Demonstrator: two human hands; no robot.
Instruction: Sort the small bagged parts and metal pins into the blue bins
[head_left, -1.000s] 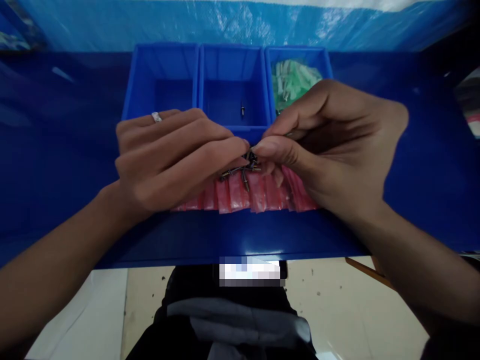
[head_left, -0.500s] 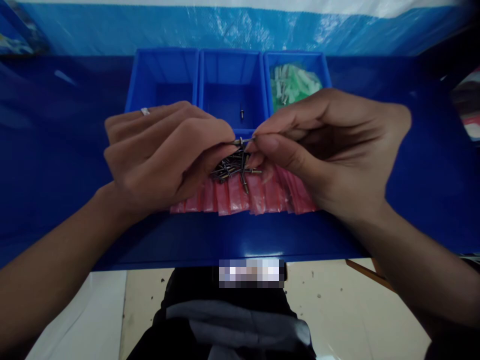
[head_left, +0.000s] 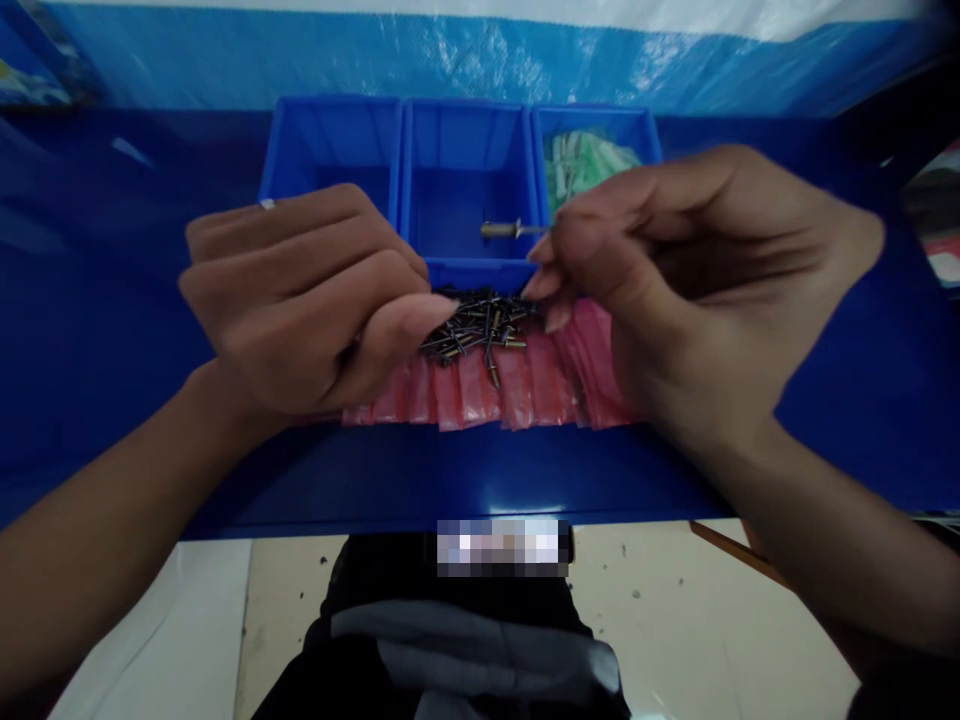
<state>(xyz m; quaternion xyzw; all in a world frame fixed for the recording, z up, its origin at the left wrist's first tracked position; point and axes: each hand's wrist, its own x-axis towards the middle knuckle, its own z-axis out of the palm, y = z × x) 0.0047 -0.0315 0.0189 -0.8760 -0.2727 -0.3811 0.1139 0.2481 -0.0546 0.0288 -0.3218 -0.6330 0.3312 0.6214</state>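
My right hand (head_left: 675, 270) pinches a metal blind rivet (head_left: 501, 230) by its thin pin, between thumb and forefinger. The rivet's thicker body points left, in front of the middle blue bin (head_left: 466, 140). To the left, my left hand (head_left: 315, 290) is apart from the rivet; its fingers are loosely curled, the thumb stands off the forefinger, and nothing shows between them. Its palm is hidden. A heap of similar rivets (head_left: 480, 325) lies below and between the hands, beside and partly over a row of red-edged plastic bags (head_left: 476, 395).
The blue left bin (head_left: 334, 135) stands beside the middle one. In the right bin (head_left: 596, 115) are clear and green plastic packets (head_left: 592, 160). All are on the blue table (head_left: 360, 480); a blue and white sheet (head_left: 375, 55) hangs behind.
The left fingers have let go of the rivet's end and drawn back left. My right hand has moved up and right with the rivet, which now covers the spot where one lay in the middle bin.
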